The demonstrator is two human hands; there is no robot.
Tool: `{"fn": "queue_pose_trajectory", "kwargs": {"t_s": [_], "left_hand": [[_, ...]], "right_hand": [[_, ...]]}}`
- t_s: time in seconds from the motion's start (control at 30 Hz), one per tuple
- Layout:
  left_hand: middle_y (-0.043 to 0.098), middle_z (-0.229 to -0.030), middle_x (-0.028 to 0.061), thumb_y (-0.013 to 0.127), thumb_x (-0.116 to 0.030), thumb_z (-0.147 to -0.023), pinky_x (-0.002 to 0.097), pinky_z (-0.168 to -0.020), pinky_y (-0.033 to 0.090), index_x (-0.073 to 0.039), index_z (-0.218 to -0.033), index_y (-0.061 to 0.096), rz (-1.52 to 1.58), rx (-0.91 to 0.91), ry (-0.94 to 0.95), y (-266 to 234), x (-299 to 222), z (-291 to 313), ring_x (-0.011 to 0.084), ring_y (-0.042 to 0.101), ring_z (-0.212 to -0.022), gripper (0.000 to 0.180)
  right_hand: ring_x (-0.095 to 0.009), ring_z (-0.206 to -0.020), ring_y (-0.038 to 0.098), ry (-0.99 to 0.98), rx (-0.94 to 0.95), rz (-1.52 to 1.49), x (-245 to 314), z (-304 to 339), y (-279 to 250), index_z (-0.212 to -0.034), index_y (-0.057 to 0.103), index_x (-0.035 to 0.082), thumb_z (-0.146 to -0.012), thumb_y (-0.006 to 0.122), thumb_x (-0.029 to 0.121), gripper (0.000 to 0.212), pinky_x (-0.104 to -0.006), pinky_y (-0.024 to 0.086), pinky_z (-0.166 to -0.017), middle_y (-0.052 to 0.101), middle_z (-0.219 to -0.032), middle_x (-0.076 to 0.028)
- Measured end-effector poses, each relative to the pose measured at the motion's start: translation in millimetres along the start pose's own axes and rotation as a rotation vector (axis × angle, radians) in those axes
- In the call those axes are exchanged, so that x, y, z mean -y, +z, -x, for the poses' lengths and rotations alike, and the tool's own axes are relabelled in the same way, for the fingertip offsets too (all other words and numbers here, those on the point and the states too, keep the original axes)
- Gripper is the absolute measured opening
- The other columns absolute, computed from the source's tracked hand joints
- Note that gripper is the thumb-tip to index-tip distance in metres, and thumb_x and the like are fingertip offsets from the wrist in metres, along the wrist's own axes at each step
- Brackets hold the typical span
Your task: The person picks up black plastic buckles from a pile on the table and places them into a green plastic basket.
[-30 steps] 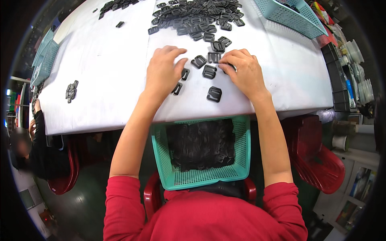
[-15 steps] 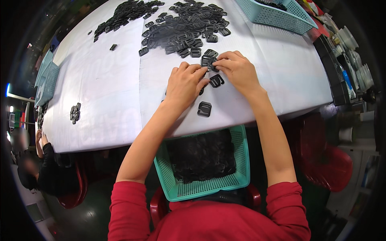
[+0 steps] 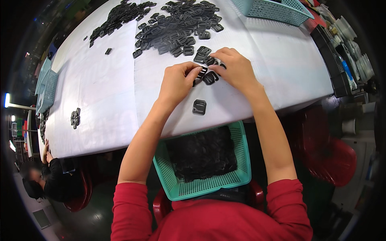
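Note:
My left hand is closed, pinching a black plastic strap buckle between thumb and fingers just above the table. To its right, my right hand curls its thumb and forefinger around another black buckle; the fingers partly cover it. One more buckle with an open side hook lies between the hands. Just beyond the right fingertips rests a buckle, touching its neighbours. A single buckle lies nearer to me, by the table's front edge.
A large buckle heap and a second heap cover the far side of the white table. A green basket of black pieces sits at my lap. Blue basket and black tray stand right. A co-worker sits left.
My left hand has drawn slightly left, away from the right hand, with a buckle now showing in its pinch. The view has shifted a little.

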State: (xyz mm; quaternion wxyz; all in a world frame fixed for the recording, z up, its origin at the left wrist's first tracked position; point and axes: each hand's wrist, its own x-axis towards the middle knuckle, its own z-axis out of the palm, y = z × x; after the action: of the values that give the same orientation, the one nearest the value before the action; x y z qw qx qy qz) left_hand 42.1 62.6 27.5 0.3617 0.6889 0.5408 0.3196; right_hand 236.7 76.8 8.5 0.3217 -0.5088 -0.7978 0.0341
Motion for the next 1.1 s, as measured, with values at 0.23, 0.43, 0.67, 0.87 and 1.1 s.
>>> {"fn": "queue_pose_trajectory", "kwargs": {"t_s": [0.23, 0.43, 0.67, 0.87, 1.1], "left_hand": [[0.068, -0.101, 0.0074, 0.068, -0.019, -0.085, 0.0321, -0.081, 0.048, -0.004, -0.105, 0.071, -0.549, -0.21, 0.24, 5.3, 11.1, -13.8, 0.0209, 0.061, -0.088, 0.025], [0.067, -0.102, 0.0056, 0.067, -0.024, -0.084, 0.0376, -0.082, 0.048, -0.009, -0.105, 0.07, -0.704, -0.198, 0.488, 17.8, 17.9, -38.0, 0.0256, 0.057, -0.094, 0.026], [0.069, -0.095, 0.0064, 0.066, -0.021, -0.086, 0.0329, -0.074, 0.05, -0.008, -0.102, 0.071, -0.826, -0.102, 0.511, 16.3, 11.4, -49.4, 0.0228, 0.06, -0.085, 0.022], [0.071, -0.094, 0.0104, 0.063, -0.017, -0.089, 0.0275, -0.074, 0.049, -0.005, -0.101, 0.072, -0.119, 0.028, 0.106, 15.5, -1.5, -27.9, 0.0171, 0.063, -0.079, 0.019], [0.066, -0.103, 0.0042, 0.056, -0.012, -0.092, 0.026, -0.071, 0.047, -0.01, -0.11, 0.07, -0.219, -0.32, 0.175, -48.3, 48.8, -25.2, 0.0118, 0.057, -0.083, 0.022]], "right_hand": [[-0.024, -0.092, 0.062, 0.197, 0.024, 0.053, -4.9, -7.6, 6.5, -0.1, 0.072, 0.013, -0.077, 0.072, 0.017, 0.024, -0.0349, 0.052, -0.077, 0.067, -0.097, -0.003], [-0.023, -0.097, 0.06, 0.114, 0.031, -0.104, -21.4, 7.0, -22.6, -0.1, 0.073, 0.013, -0.074, 0.074, 0.019, 0.027, -0.0347, 0.05, -0.084, 0.066, -0.106, -0.003], [-0.021, -0.099, 0.058, 0.035, 0.048, -0.093, -11.0, 29.4, -15.0, -0.099, 0.073, 0.013, -0.076, 0.073, 0.018, 0.023, -0.0327, 0.049, -0.081, 0.068, -0.099, -0.002], [-0.024, -0.101, 0.058, 0.096, -0.072, -0.056, -25.4, 26.8, -19.7, -0.103, 0.071, 0.012, -0.078, 0.073, 0.02, 0.026, -0.0359, 0.046, -0.084, 0.066, -0.106, -0.005], [-0.027, -0.124, 0.049, -0.032, -0.024, -0.083, -43.5, -13.1, 27.2, -0.124, 0.059, 0.015, -0.095, 0.051, 0.036, 0.036, -0.0469, 0.028, -0.111, 0.058, -0.127, -0.007]]}}
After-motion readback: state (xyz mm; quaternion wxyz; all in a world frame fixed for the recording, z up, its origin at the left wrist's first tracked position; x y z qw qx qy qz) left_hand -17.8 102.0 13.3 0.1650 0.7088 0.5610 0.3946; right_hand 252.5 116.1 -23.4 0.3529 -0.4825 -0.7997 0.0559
